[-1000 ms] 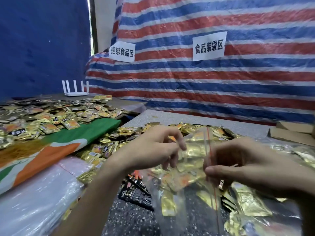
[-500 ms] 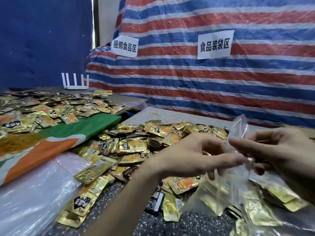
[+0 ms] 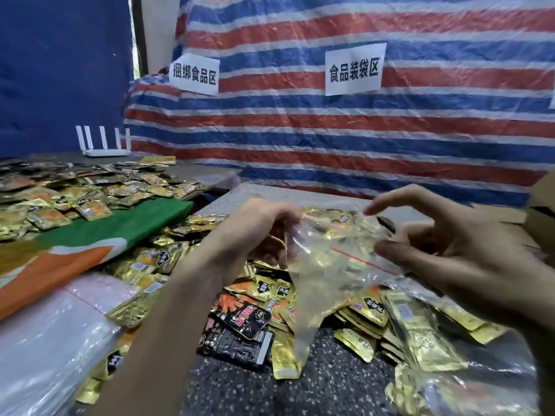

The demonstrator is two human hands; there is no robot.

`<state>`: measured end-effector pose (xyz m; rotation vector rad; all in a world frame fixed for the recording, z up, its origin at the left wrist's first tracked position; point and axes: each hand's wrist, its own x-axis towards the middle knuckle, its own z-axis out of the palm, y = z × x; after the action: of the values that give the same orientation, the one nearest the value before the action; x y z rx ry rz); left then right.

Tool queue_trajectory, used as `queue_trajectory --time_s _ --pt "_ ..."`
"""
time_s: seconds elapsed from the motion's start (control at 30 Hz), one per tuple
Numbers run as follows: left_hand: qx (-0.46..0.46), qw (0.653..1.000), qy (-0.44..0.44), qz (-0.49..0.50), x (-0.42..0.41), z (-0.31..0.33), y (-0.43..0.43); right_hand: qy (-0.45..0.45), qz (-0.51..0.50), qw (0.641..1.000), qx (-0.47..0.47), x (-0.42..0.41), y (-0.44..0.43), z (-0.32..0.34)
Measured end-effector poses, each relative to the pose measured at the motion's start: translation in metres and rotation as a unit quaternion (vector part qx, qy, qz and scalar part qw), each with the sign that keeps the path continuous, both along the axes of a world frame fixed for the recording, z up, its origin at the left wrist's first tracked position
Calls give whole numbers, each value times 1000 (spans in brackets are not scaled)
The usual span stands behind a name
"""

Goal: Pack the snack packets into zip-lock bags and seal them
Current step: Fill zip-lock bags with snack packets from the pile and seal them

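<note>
We hold a clear zip-lock bag [image 3: 322, 274] in the air between both hands, above the heap of gold snack packets [image 3: 368, 310] on the speckled bench [image 3: 330, 388]. The left grip [image 3: 265, 232] has its fingers curled round the bag's left edge, near the mouth. The right grip [image 3: 450, 253] is spread: the thumb lies against the bag beside its red zip line, the forefinger is lifted clear above the top edge, and we cannot tell whether the other fingers pinch the plastic. Gold foil shows through the bag, but we cannot tell how much of it is inside. A black packet [image 3: 240, 318] lies among the gold ones under the left wrist. A stack of clear bags [image 3: 45, 340] lies at the left, just beside a green and orange cloth [image 3: 90, 238] that carries more packets. A striped tarpaulin [image 3: 330, 151] with two paper signs [image 3: 354, 70] hangs behind the bench.
</note>
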<state>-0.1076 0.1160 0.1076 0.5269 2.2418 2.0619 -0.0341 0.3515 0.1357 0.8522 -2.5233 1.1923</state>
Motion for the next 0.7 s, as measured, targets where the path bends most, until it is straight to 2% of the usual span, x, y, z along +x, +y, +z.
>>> queue_trajectory --time_s 0.17,0.27,0.37,0.43,0.5,0.57,0.6,0.63,0.67,0.7 --pt "21 999 -36 34 -10 -4 -6 14 17 997 72 -3 -3 -5" --pt "17 998 -44 32 -15 -6 -10 -46 26 991 123 -4 -7 -6" --pt "4 998 -55 35 -25 -13 -11 -116 34 986 118 -3 -10 -6" --pt "15 998 -62 -10 -34 -22 -14 -95 31 985 139 -5 -8 -6" --pt "50 991 -77 -95 -43 -31 -24 -66 36 982 171 -6 -8 -6" --pt "75 987 -90 -108 -53 -42 -33 -66 55 984 154 -5 -6 -6" --pt "59 993 -81 -65 -62 -50 -36 -63 62 984 151 -5 -5 -6" --pt "5 998 -54 16 -73 -60 -39 -57 65 984 156 -5 -5 -6" --pt "-102 987 -8 123 -84 -72 -40 -48 66 984 160 -5 -4 -6" --pt "-241 945 37 219 -94 -85 -42 -39 69 983 163 -5 -5 -6"
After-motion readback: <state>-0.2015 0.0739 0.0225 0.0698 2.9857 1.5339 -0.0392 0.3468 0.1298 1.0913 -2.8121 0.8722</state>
